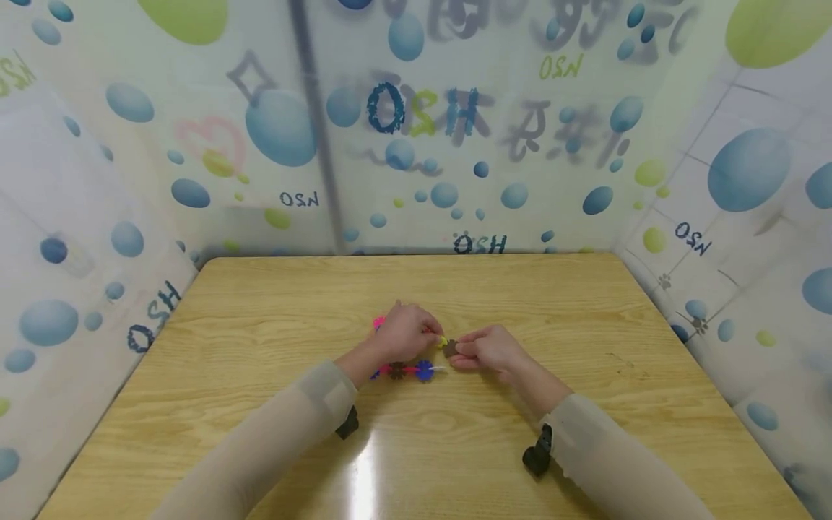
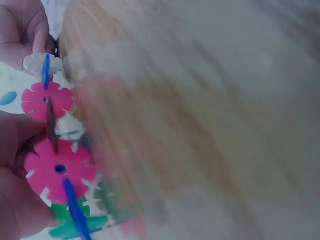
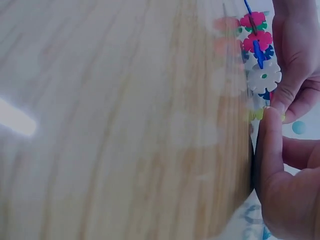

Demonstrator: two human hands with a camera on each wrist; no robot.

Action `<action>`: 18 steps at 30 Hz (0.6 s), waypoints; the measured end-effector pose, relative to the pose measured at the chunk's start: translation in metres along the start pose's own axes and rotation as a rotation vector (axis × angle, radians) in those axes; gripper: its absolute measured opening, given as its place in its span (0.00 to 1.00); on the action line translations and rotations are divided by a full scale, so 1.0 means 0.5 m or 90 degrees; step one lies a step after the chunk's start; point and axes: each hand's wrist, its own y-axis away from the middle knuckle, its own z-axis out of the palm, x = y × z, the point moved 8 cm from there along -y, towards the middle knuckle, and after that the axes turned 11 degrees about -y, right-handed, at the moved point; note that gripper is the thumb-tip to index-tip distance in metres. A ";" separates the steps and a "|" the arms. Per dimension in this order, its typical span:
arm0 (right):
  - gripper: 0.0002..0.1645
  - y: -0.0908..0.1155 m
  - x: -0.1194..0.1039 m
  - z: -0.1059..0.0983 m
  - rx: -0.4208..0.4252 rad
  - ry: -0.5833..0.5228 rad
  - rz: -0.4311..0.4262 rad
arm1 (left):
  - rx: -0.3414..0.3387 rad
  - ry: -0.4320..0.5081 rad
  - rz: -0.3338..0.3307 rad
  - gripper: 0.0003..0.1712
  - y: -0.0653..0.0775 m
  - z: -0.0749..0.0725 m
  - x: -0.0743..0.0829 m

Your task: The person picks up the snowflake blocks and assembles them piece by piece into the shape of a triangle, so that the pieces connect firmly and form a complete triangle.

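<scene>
Over the middle of the table, my left hand (image 1: 406, 334) pinches a small yellow notched disc (image 1: 443, 341) between thumb and fingertips. Right beside it, a dark brown notched disc (image 1: 451, 349) is pinched in my right hand (image 1: 495, 352), its edge close against the yellow one. Below and behind the left hand runs a chain of interlocked plastic snowflake discs, with a brown disc (image 1: 397, 370), a blue disc (image 1: 425, 371) and a white disc (image 3: 265, 77). In the left wrist view, pink discs (image 2: 60, 170) join brown and blue ones seen edge-on. Part of the chain is hidden by the left hand.
The pieces lie on a wood-grain table (image 1: 273, 296). Printed curtains with blue and green dots (image 1: 448, 195) stand around its back and sides. A black wrist camera (image 1: 537, 456) is strapped below the right sleeve, another (image 1: 348, 424) below the left.
</scene>
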 end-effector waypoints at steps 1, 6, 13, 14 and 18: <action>0.24 -0.001 0.000 -0.001 0.002 -0.005 0.004 | 0.001 0.005 -0.004 0.06 0.000 0.001 -0.002; 0.24 -0.003 0.001 -0.006 0.002 -0.028 0.022 | 0.010 0.032 -0.022 0.07 0.001 0.005 -0.010; 0.24 0.000 -0.002 -0.004 -0.005 -0.033 0.031 | 0.020 0.044 -0.017 0.07 0.005 0.002 -0.012; 0.24 0.000 -0.002 -0.004 -0.004 -0.032 0.032 | 0.020 0.041 -0.016 0.07 0.005 0.001 -0.012; 0.23 -0.002 0.000 -0.006 -0.003 -0.034 0.029 | 0.021 0.044 -0.021 0.07 0.008 -0.001 -0.013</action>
